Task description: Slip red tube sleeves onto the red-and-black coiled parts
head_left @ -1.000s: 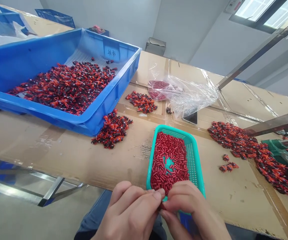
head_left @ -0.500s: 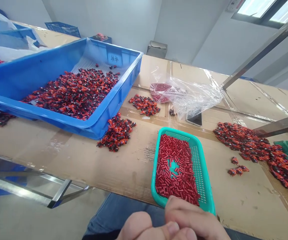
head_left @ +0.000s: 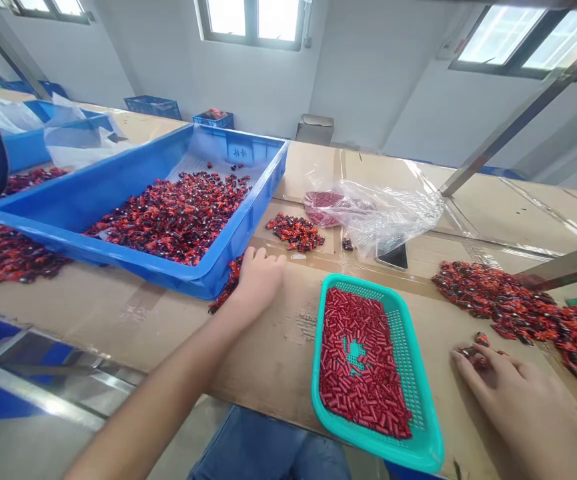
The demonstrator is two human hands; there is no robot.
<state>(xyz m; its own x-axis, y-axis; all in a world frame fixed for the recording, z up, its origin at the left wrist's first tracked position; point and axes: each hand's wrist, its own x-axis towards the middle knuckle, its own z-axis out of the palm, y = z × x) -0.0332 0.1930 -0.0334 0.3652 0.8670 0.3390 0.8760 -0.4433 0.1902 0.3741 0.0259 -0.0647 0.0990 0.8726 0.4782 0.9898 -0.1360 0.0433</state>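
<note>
My left hand [head_left: 262, 277] reaches over a small pile of red-and-black parts [head_left: 229, 288] beside the near corner of a blue tray [head_left: 203, 273]. Its fingertips are slightly apart, and the palm side is hidden. On the right, my right hand [head_left: 518, 393] is low at the table, thumb and forefinger parted around a few loose red-and-black parts [head_left: 479, 357]. Between the hands stands a green basket [head_left: 322, 393] holding many short dark-red tubes [head_left: 353, 320]. Inside the blue tray lies a large heap of red-and-black parts [head_left: 178, 217].
Behind the basket are another small pile [head_left: 295, 232], a clear plastic bag [head_left: 388, 207] with dark-red contents and a phone [head_left: 393, 255]. A long heap [head_left: 498, 293] spreads at right near a metal post [head_left: 508, 133]. More parts [head_left: 13, 250] lie left of the tray.
My hands were together at the basket's near edge. They have separated, the left to the pile by the tray, the right to the loose parts. The view has tilted up.
</note>
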